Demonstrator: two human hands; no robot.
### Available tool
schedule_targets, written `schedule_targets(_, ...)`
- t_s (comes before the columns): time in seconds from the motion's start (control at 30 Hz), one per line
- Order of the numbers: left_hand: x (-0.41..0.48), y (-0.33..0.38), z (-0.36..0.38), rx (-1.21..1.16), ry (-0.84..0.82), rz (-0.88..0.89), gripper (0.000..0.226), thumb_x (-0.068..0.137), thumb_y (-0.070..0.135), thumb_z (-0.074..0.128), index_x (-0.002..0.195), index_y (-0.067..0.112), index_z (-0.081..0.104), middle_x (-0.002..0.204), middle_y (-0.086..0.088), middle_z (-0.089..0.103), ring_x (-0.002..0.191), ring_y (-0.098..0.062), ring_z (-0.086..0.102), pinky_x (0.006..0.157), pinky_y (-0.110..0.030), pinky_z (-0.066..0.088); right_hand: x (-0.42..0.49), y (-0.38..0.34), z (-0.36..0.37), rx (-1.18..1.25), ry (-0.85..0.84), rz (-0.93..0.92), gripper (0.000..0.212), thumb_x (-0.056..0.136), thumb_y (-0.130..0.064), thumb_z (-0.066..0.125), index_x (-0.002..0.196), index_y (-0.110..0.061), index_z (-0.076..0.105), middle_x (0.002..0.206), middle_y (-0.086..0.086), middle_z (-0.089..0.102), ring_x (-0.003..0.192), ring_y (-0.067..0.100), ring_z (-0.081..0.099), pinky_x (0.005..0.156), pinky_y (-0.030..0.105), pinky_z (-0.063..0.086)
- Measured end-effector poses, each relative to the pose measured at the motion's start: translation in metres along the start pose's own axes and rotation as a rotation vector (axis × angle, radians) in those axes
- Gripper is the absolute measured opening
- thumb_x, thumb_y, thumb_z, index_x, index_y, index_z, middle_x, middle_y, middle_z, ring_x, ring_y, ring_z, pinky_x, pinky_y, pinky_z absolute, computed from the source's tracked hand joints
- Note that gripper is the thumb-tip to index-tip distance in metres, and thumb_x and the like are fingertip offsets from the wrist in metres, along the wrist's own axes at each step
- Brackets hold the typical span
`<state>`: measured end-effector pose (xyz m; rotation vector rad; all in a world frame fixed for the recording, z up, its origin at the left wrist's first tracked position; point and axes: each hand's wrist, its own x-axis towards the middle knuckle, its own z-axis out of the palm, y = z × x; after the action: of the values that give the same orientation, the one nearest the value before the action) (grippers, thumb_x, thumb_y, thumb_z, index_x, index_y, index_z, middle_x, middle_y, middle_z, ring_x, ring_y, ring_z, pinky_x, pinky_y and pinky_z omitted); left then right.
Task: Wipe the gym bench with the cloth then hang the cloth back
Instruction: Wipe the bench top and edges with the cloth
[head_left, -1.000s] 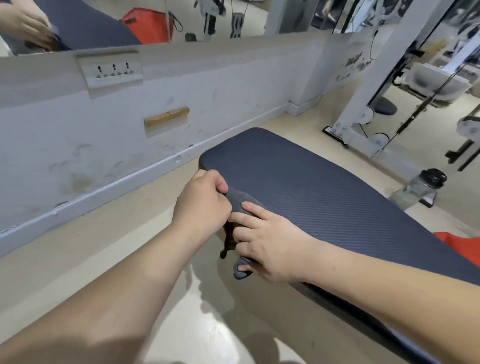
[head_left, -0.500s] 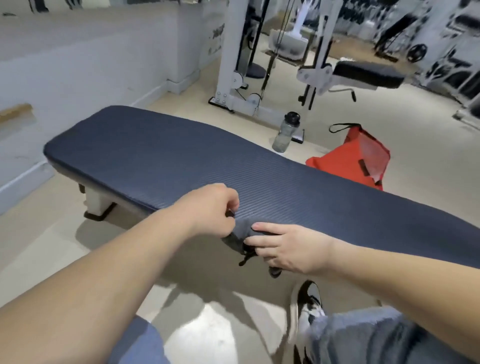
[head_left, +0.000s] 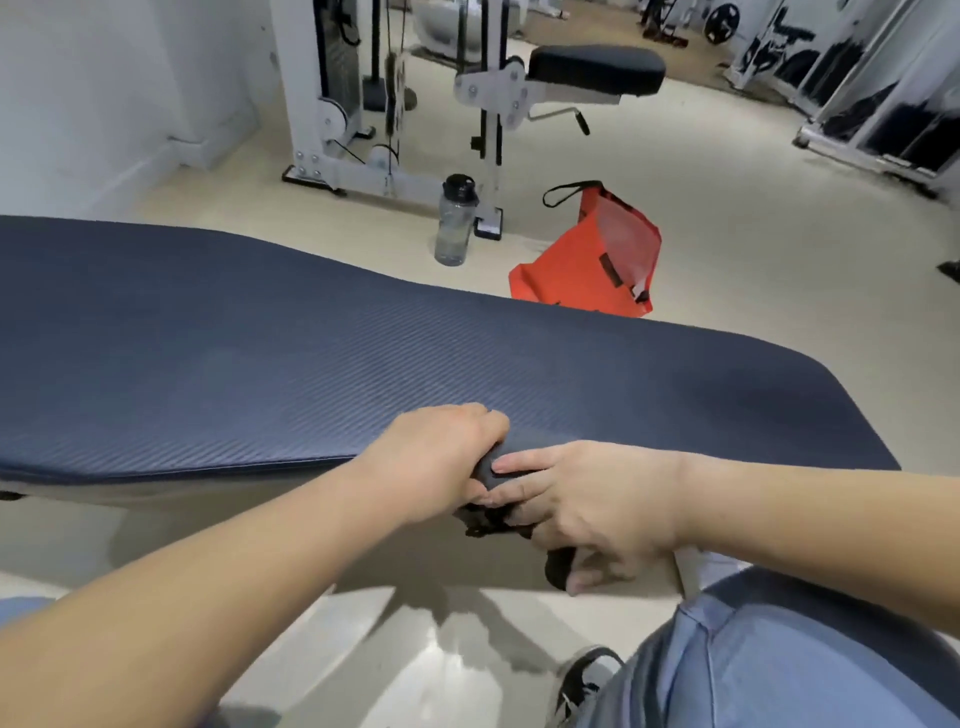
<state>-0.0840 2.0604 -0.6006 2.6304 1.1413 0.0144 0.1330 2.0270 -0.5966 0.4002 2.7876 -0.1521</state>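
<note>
A dark blue padded bench (head_left: 363, 358) runs across the view from the left edge to a rounded end on the right. Both hands meet at its near edge, a little right of the middle. The cloth (head_left: 488, 467), dark grey and bunched up, sits right on that edge, pinched between the two hands, with part of it draped down over the side of the bench below the pad.

The left hand (head_left: 436, 457) is curled into a loose fist over the left part of the cloth, its knuckles up on the pad and its fingers folded around the fabric. The right hand (head_left: 582, 499) lies just beside it, touching it. Its index and middle fingers stretch flat across the top of the cloth and press it, while its lower fingers close on a dark end of the cloth that hangs lower down, under the palm. A frayed dark piece shows between the two hands, below the bench edge.

On the floor (head_left: 753, 218) beyond the bench stand a clear water bottle (head_left: 456, 221) with a black cap and, just to its right, an orange bag (head_left: 592, 260). A white cable machine (head_left: 332, 93) stands farther back. A knee in blue jeans (head_left: 779, 660) and a shoe (head_left: 587, 675) show at the lower right.
</note>
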Motion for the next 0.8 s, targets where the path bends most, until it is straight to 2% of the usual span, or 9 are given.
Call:
schedule_targets(0.07, 0.01, 0.009, 0.005, 0.007, 0.001, 0.056, 0.028, 0.085, 0.033, 0.069, 0.102, 0.025, 0.049, 0.101, 0.006, 0.059, 0.094, -0.023, 0.058, 0.069, -0.039, 0.047, -0.025, -0.011, -0.004, 0.283, 0.174, 0.225, 0.042, 0.089, -0.058, 0.068, 0.09, -0.016, 0.075, 0.109, 0.002, 0.075, 0.13, 0.023, 0.058, 0.116, 0.045, 0.039)
schedule_targets(0.1, 0.014, 0.013, 0.007, 0.008, 0.012, 0.075, 0.025, 0.082, 0.031, 0.067, 0.096, 0.026, 0.047, 0.095, 0.008, 0.058, 0.089, -0.023, 0.058, 0.066, -0.039, 0.046, -0.039, -0.014, -0.005, 0.356, 0.295, 0.359, 0.041, 0.089, -0.06, 0.069, 0.087, -0.019, 0.071, 0.098, -0.002, 0.073, 0.112, 0.021, 0.065, 0.1, 0.045, 0.051)
schedule_targets(0.17, 0.022, 0.022, 0.011, -0.011, 0.027, 0.077, 0.021, 0.074, 0.029, 0.062, 0.083, 0.029, 0.043, 0.08, 0.009, 0.054, 0.077, -0.021, 0.053, 0.059, -0.036, 0.042, -0.06, -0.008, -0.005, 0.285, 0.461, 0.617, 0.042, 0.083, -0.065, 0.071, 0.086, -0.023, 0.062, 0.085, -0.009, 0.062, 0.086, 0.016, 0.059, 0.069, 0.038, 0.052)
schedule_targets(0.2, 0.025, 0.028, 0.013, -0.04, 0.03, 0.062, 0.019, 0.071, 0.029, 0.059, 0.079, 0.028, 0.042, 0.073, 0.009, 0.052, 0.072, -0.021, 0.051, 0.056, -0.035, 0.039, -0.068, -0.003, -0.004, 0.259, 0.456, 0.73, 0.047, 0.078, -0.069, 0.072, 0.088, -0.026, 0.057, 0.086, -0.012, 0.057, 0.084, 0.014, 0.054, 0.064, 0.035, 0.046)
schedule_targets(0.33, 0.039, 0.054, 0.021, -0.072, 0.041, 0.007, 0.016, 0.066, 0.031, 0.058, 0.078, 0.026, 0.048, 0.069, 0.007, 0.057, 0.07, -0.021, 0.054, 0.06, -0.036, 0.049, -0.078, 0.006, 0.008, 0.345, 0.258, 0.896, 0.055, 0.069, -0.077, 0.073, 0.094, -0.034, 0.05, 0.092, -0.014, 0.054, 0.088, 0.012, 0.053, 0.065, 0.032, 0.038)
schedule_targets(0.5, 0.065, 0.087, 0.02, -0.122, 0.076, -0.028, 0.012, 0.072, 0.035, 0.063, 0.075, 0.027, 0.054, 0.066, 0.007, 0.06, 0.068, -0.017, 0.056, 0.053, -0.032, 0.043, -0.088, 0.003, 0.002, 0.342, 0.268, 0.956, 0.054, 0.073, -0.075, 0.072, 0.104, -0.032, 0.061, 0.093, -0.015, 0.063, 0.085, 0.012, 0.054, 0.068, 0.032, 0.043)
schedule_targets(0.57, 0.077, 0.105, 0.02, -0.184, 0.086, -0.033, 0.015, 0.073, 0.037, 0.064, 0.075, 0.026, 0.055, 0.065, 0.006, 0.061, 0.067, -0.017, 0.056, 0.053, -0.031, 0.041, -0.104, -0.002, 0.006, 0.333, 0.253, 1.032, 0.049, 0.075, -0.073, 0.072, 0.099, -0.031, 0.064, 0.088, -0.014, 0.067, 0.084, 0.013, 0.058, 0.067, 0.032, 0.044)
schedule_targets(0.7, 0.107, 0.152, 0.023, -0.338, 0.105, -0.045, 0.011, 0.072, 0.027, 0.067, 0.072, 0.024, 0.057, 0.066, 0.006, 0.061, 0.066, -0.018, 0.056, 0.056, -0.034, 0.048, -0.151, -0.025, 0.032, 0.606, 0.292, 1.26, 0.024, 0.082, -0.05, 0.072, 0.088, -0.033, 0.057, 0.063, -0.011, 0.066, 0.062, 0.006, 0.061, 0.06, 0.03, 0.044)
schedule_targets(0.8, 0.137, 0.194, 0.023, -0.411, 0.114, 0.02, 0.011, 0.073, 0.026, 0.069, 0.077, 0.026, 0.058, 0.072, 0.008, 0.064, 0.072, -0.017, 0.06, 0.062, -0.036, 0.052, -0.184, -0.043, 0.052, 0.845, 0.537, 1.382, 0.013, 0.084, -0.023, 0.061, 0.089, -0.03, 0.052, 0.061, -0.002, 0.072, 0.051, 0.019, 0.069, 0.05, 0.027, 0.046)
